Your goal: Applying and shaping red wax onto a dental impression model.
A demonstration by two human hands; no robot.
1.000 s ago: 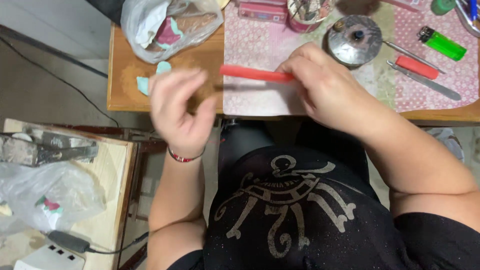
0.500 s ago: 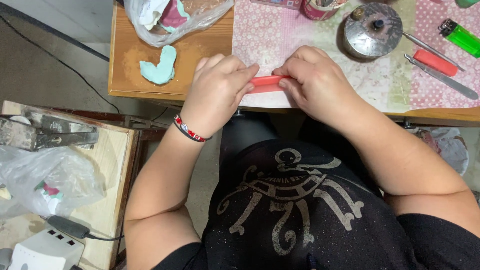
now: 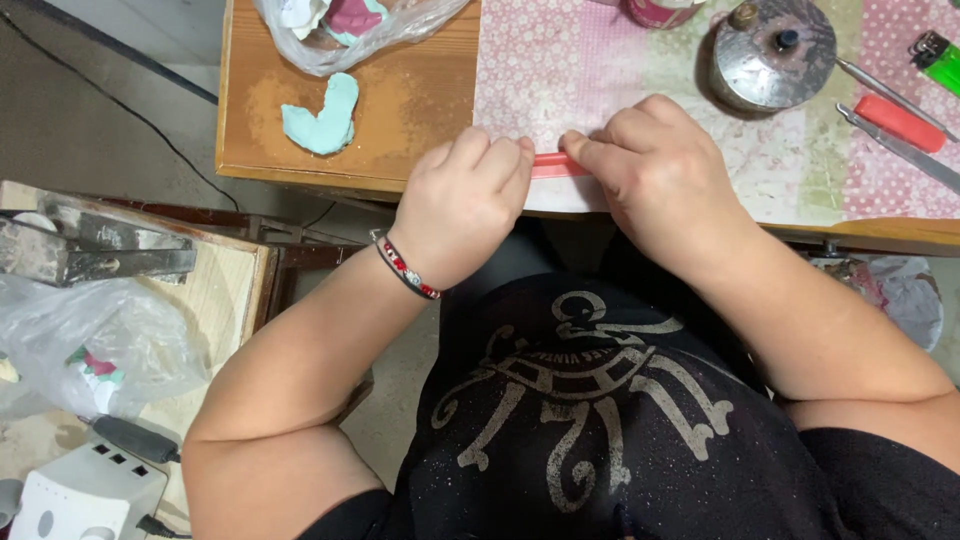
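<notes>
Both hands are at the near edge of the wooden counter [image 3: 420, 110]. The left hand [image 3: 462, 205] is curled, with its fingers bent down onto one end of a thin red strip [image 3: 556, 166]. The right hand [image 3: 660, 170] is curled too, and its fingertips press on the other end of the strip. Only a short bit of the red strip shows between the two hands; the rest is hidden under the fingers. The strip lies on a pink and white patterned mat [image 3: 590, 70], close to the mat's near edge. A red and black beaded bracelet [image 3: 404, 270] sits on the left wrist.

On the bare wood near the counter's left edge lies a light blue lump of clay [image 3: 320, 117] bent like a hook. Just behind it, at the far edge, is a clear plastic bag [image 3: 350, 30] with pink and blue bits inside. Toward the far right corner stands a round grey metal pot with a lid [image 3: 772, 55]. Right of the pot lie a thin metal tool [image 3: 885, 92], a red-handled tool [image 3: 900, 122] and a green lighter [image 3: 938, 58]. At the far edge, behind the hands, is the bottom of a pink cup [image 3: 660, 12].

To the left of the counter is a lower pale wooden stand [image 3: 225, 290] with a crumpled clear bag [image 3: 100, 350], a dark metal tool [image 3: 90, 250] and a white box with buttons [image 3: 85, 492].
</notes>
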